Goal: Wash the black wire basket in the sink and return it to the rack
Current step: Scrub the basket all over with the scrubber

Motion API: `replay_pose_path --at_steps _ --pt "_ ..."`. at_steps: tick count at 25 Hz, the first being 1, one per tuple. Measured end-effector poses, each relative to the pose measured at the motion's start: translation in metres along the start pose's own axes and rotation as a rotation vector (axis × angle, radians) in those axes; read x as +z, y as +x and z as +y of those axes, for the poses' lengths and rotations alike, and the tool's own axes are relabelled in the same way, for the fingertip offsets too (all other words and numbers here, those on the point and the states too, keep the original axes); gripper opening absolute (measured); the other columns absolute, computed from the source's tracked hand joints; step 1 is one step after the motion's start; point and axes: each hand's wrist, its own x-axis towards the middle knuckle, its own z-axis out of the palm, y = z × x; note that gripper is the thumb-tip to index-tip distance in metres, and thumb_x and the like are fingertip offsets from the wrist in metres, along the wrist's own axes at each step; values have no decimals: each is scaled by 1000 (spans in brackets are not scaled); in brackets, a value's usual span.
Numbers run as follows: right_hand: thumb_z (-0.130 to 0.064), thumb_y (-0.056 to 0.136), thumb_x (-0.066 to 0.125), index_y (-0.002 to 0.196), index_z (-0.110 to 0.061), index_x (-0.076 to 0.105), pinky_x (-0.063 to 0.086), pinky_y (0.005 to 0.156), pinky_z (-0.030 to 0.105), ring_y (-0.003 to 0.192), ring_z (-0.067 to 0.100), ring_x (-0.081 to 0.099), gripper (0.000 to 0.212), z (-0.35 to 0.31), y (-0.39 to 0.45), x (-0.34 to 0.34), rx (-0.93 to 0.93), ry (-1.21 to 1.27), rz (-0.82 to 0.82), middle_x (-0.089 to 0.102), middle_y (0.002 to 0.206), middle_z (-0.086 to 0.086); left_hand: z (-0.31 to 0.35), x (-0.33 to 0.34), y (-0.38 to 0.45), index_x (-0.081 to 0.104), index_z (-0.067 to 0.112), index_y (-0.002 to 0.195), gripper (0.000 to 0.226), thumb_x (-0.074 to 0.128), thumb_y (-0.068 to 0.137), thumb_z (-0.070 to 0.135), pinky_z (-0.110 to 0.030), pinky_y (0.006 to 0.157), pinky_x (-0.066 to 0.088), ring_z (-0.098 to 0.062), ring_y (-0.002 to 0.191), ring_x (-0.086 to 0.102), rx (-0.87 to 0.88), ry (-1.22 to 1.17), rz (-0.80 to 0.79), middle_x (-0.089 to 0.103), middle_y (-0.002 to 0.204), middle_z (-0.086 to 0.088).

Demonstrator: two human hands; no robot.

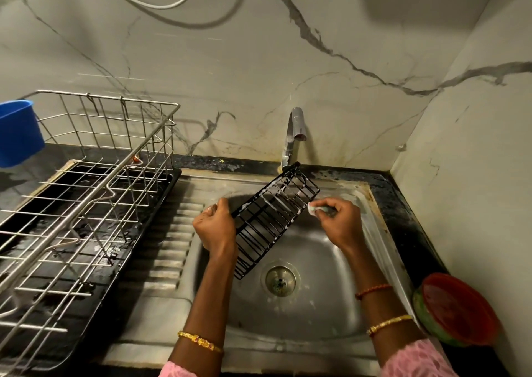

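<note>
Midway: left hand point(214, 227) grips the soapy basket point(270, 222) over the sink point(305, 313), right hand point(335, 218) pinches a scrubber point(398, 209); rinsing and the rack point(86, 192) at left remain.

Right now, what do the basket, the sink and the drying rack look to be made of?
Black wire basket: thin metal wire, apparently black-coated, streaked with white suds. Sink: likely stainless steel, a dull brushed grey with soft reflections. Drying rack: bare silvery metal wire, shiny, over a glossy black tray, possibly plastic.
</note>
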Motion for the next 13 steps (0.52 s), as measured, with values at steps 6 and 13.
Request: replay_pose_path --at_steps 6,13 --pt "-2 80 67 98 -4 69 48 76 12 89 9 58 18 -46 53 20 -44 94 -28 68 103 8 1 0 1 39 13 48 39 54 82 -2 -23 44 28 -6 37 29 6 -60 -40 33 42 7" --pt "1 78 68 91 -7 71 51 76 15 83 12 60 15 -6 16 9 -37 -30 -12 69 95 8 6 -2 6 36 14 47 43 53 83 -2 -17 38 23 -3 29 24 46 -64 -28 29 29 10"
